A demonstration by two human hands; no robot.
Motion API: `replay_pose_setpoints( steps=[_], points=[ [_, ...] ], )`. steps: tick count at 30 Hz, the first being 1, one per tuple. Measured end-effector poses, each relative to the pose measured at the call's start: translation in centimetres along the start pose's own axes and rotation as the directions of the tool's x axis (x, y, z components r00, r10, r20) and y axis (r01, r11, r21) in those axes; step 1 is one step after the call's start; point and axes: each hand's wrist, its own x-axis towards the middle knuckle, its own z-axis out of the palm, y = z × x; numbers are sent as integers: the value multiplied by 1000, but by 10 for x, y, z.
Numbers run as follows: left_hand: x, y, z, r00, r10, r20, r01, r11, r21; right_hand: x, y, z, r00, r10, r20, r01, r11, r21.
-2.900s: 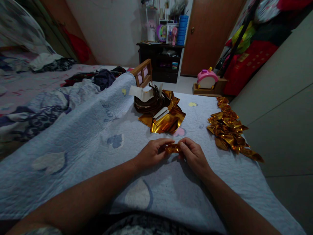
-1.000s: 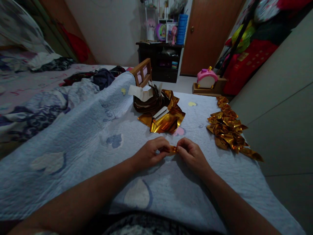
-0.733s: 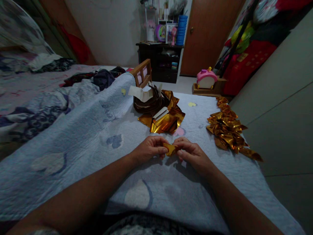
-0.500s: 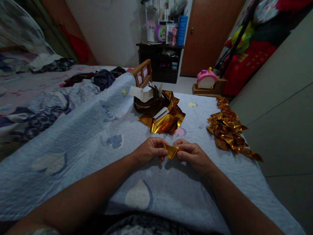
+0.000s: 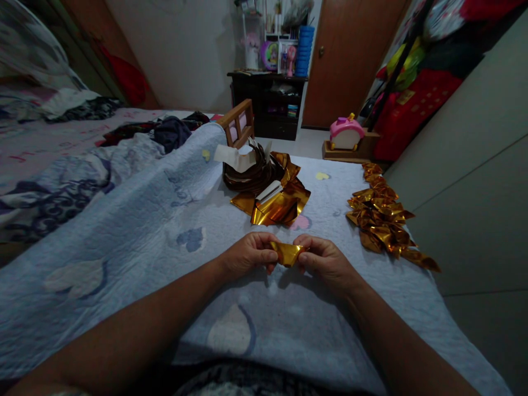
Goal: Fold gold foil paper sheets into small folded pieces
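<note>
A small folded piece of gold foil paper (image 5: 287, 253) is held just above a light blue quilt (image 5: 165, 231). My left hand (image 5: 248, 254) pinches its left end and my right hand (image 5: 324, 259) pinches its right end, fingers closed on it. Beyond my hands lies a stack of flat gold foil sheets (image 5: 274, 206). A row of several folded gold foil pieces (image 5: 381, 217) runs along the quilt's right side.
A dark bundle with a white paper band (image 5: 247, 168) sits behind the gold sheets, beside a wooden frame (image 5: 237, 122). Rumpled bedding and clothes (image 5: 173, 129) lie at left. A pink toy (image 5: 345, 133), dark shelf (image 5: 270, 102), brown door (image 5: 346, 60) and grey cabinet wall (image 5: 474, 181) stand beyond.
The gold piece was pressed low between my fingertips; now it is raised slightly, turned and shows a broader folded face. Both hands stay in about the same place.
</note>
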Motion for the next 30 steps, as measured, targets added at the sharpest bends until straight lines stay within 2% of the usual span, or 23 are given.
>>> replay_pose_setpoints(
  steps=[4,8,13,20,30],
  points=[
    [1,-2,-3,999,-14,39,15,1000,-15,0,3,0,999,38,10,-39,994,106],
    [1,-2,-3,998,46,41,-47,999,26,0,4,1,999,33,39,-38,988,147],
    [2,-2,-3,997,47,56,-50,997,51,1,2,1,997,15,76,-26,989,147],
    [2,-6,-6,998,64,15,-64,998,-3,1,2,0,996,-1,91,-6,997,80],
    [1,-4,-3,998,60,-36,-60,998,-13,1,3,0,1000,5,24,-8,995,102]
  ],
)
